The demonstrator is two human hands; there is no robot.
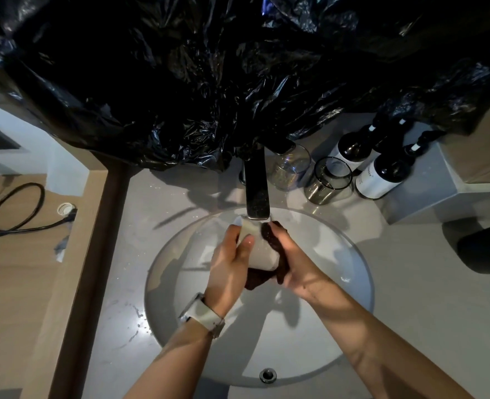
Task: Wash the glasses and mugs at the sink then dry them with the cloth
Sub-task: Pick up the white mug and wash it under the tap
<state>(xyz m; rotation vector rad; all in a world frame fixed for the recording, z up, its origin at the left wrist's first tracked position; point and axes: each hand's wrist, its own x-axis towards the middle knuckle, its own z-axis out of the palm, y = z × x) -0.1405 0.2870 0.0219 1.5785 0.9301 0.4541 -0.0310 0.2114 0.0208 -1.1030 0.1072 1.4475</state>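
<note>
From the head view, you are holding a pale mug (256, 249) over the round sink (353, 272), right under the flat dark faucet (256, 194). Your left hand (229, 272) is wrapping its fingers (248, 243) round the mug's side, thumb laid across the wall. Your right hand (288, 254) is gripping a dark cloth (269, 234) and pressing it against the mug's far side and base. I cannot tell whether water is running.

Judging progress: you are working on 1 mug, either scrubbing or wiping it, and I cannot say which. 2 glasses are standing on the table behind the sink: a clear glass (291, 168) just right of the faucet, and a smoky glass (328, 180) beside it. They look wet or speckled, but whether they are already washed is unclear. So at least this mug is left to finish, and possibly both glasses.

On materials: the mug is looking smooth, matte and cylindrical, likely ceramic, and slippery when wet. The cloth is looking nubby and soft, bunching round the mug. The glasses are thin-walled, straight-sided tumblers. The sink is glossy and shallow, with a metal overflow ring (267, 375) near you. 2 dark bottles (382, 174) are standing beyond the glasses, under crinkled black plastic sheeting (180, 82).
</note>
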